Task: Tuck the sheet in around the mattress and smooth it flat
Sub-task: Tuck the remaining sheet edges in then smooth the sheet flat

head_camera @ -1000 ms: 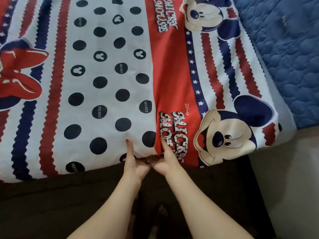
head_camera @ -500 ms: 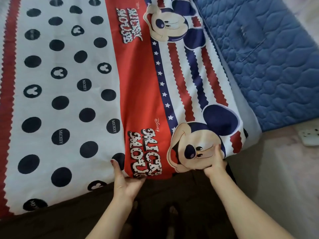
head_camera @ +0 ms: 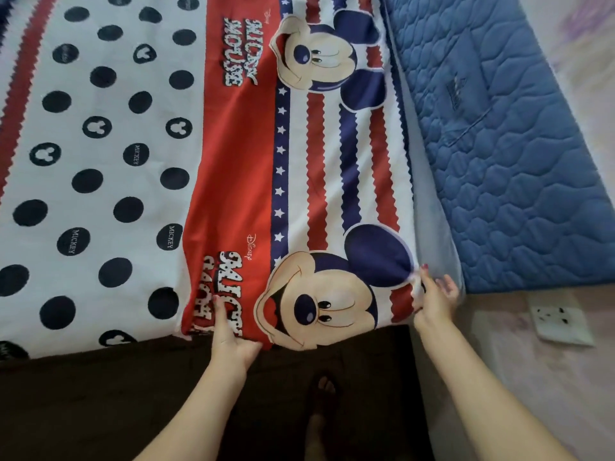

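A person looks down at the near end of a bed from above. A printed sheet (head_camera: 233, 161) with dots, stripes and cartoon mouse faces lies across the mattress (head_camera: 436, 227), whose pale side shows only along the right edge. The sheet's near edge runs left to right along a dark bed base (head_camera: 100, 394).

The left hand (head_camera: 229, 337) rests at that near edge. Its fingers (head_camera: 218, 309) lie flat and together on the red band, and the thumb seems curled under the hem. The right hand (head_camera: 434, 301) is at the near right corner, where the near edge meets the long right side. Its fingers (head_camera: 426, 277) pinch a small bunch of sheet, the others spread loosely; exactly how firmly it holds is hard to tell.

The corner is the point that matters: the loose cloth lies directly under the right hand, which is nearer, and the gap to tuck into runs away along the mattress side. A blue quilted pad (head_camera: 515, 161) lies just beside that side, leaving a narrow channel. Pale floor (head_camera: 499, 377) lies open to the right, with a white socket plate (head_camera: 560, 322) on it. A sandalled foot (head_camera: 324, 390) stands below.
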